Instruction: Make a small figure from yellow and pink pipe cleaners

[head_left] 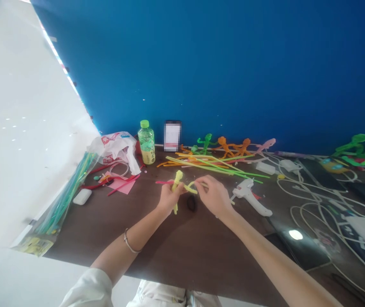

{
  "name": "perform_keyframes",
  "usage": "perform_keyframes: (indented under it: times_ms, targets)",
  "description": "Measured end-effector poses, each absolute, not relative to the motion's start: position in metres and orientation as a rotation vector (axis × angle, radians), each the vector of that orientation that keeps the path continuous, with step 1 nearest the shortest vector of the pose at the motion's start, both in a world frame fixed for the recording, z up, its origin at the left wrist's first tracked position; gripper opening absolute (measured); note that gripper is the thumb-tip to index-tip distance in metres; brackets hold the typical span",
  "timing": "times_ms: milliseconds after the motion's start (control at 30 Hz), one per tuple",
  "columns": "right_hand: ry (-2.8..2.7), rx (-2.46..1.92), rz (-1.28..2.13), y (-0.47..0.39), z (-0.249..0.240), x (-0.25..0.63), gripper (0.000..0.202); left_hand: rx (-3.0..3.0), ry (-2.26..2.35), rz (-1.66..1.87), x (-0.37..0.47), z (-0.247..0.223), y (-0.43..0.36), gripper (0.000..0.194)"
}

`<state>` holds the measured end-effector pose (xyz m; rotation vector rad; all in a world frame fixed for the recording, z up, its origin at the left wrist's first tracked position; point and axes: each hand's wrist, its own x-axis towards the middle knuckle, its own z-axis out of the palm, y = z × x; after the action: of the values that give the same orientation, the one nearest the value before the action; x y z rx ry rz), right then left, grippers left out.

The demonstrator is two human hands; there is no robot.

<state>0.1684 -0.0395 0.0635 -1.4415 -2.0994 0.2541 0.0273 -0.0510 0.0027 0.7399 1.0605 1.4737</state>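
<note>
My left hand (169,197) is closed round a yellow pipe-cleaner figure (178,177), whose rounded head sticks up above the fingers. A pink pipe cleaner (163,182) juts out to the left of that hand. On the figure's right side, my right hand (213,195) pinches a thin yellow pipe cleaner (192,187) that runs out from it. Both hands are held over the dark brown table (156,247). Just below them lies a small black round object (191,203). To the right of my right hand rests a white hot glue gun (251,197).
Loose orange and green pipe cleaners (214,163) lie behind my hands, with finished-looking figures (223,146) beyond them. A green-capped bottle (147,145) and a phone (172,136) stand at the back. White cables (293,209) tangle at right; a pipe-cleaner bag (63,200) lies left.
</note>
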Motion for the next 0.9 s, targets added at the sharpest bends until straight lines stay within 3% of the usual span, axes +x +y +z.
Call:
perform_keyframes:
  times_ms: [233,500,900]
  targets:
    - [-2.119,-1.299,0.233,-0.073,0.045,0.149,0.020,0.835,1.183,1.610,0.025,-0.003,-0.052,0.024]
    - [-2.188,-1.230,0.150,-0.058,0.016,0.166,0.024,0.340,0.811,1.397,0.023,0.001,-0.049,0.024]
    - [-2.070,-1.031,1.062,-0.036,0.058,0.193,0.021,0.253,0.380,0.824,0.009,0.009,-0.055,0.006]
